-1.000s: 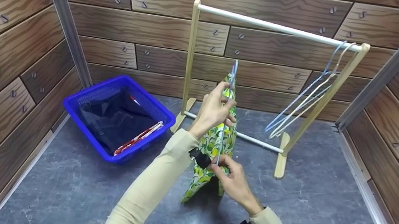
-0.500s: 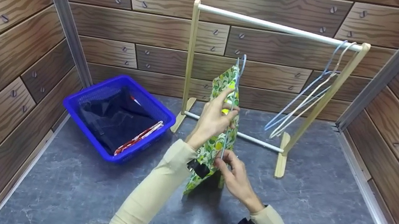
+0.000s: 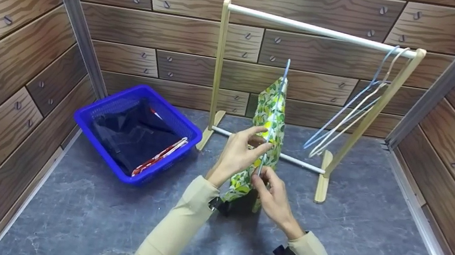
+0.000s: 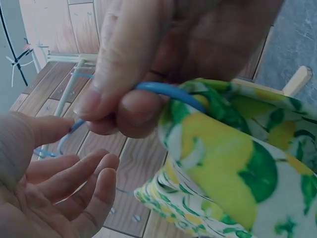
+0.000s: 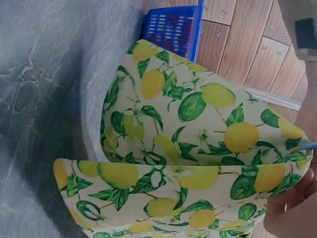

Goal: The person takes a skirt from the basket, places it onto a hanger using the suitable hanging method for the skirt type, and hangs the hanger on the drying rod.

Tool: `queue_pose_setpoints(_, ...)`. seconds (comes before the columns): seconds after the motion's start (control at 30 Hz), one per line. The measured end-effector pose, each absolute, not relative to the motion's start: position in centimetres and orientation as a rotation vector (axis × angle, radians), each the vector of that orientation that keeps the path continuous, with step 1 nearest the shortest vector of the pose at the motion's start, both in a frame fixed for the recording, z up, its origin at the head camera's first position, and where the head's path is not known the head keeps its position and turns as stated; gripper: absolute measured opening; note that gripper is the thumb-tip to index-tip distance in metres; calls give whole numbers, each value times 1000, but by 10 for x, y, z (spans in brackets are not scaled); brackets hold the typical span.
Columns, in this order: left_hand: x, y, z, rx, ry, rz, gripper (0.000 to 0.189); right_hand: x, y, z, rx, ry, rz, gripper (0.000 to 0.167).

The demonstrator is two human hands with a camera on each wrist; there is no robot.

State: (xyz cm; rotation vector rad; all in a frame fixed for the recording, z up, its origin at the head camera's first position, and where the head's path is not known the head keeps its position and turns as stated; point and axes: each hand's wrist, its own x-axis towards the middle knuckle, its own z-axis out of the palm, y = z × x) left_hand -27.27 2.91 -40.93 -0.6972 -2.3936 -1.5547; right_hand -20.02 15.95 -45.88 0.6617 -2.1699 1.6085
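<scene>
A lemon-print cloth (image 3: 266, 102) hangs over a blue clothes hanger (image 3: 287, 68), hook uppermost, held edge-on in front of the rack. My right hand (image 3: 277, 199) pinches the hanger's near end together with the cloth edge. Higher along the bar is my left hand (image 3: 235, 154), thumb and forefinger on either side of it. In the left wrist view, the thumb of the left hand (image 4: 54, 183) meets the blue wire and the other fingers are spread apart. The cloth (image 5: 198, 119) falls in two layers in the right wrist view; its garment kind is unclear.
A wooden rack with a white rail (image 3: 313, 26) stands behind, carrying a blue hanger (image 3: 341, 108) and a cream hanger (image 3: 350, 116) at its right end. At left, a blue basket (image 3: 101, 152) contains dark cloth (image 3: 132, 141) and a red-and-white item (image 3: 158, 157).
The hanger and cloth have shifted right. My left hand has slid down the bar toward my right hand, which has moved slightly up and right, still pinching the hanger end.
</scene>
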Motion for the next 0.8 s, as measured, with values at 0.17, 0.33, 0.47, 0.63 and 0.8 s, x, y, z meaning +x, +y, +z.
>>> queue_pose_setpoints(0.17,-273,31,-411,-749,-2400,-1473,26,-200,161,-456,616,-2215,1597,9)
queue_pose_setpoints(0.33,-273,33,-413,-783,-2381,-1430,23,-203,162,-453,564,-2202,1588,9)
queue_pose_setpoints(0.47,-274,33,-419,-819,-2369,-1412,30,-206,163,-449,529,-2162,1619,9)
queue_pose_setpoints(0.63,-277,32,-430,-796,-2391,-1388,34,-211,165,-441,469,-2136,1695,11)
queue_pose_setpoints(0.8,-276,28,-444,-713,-2434,-1401,28,-216,168,-432,453,-2135,1692,14)
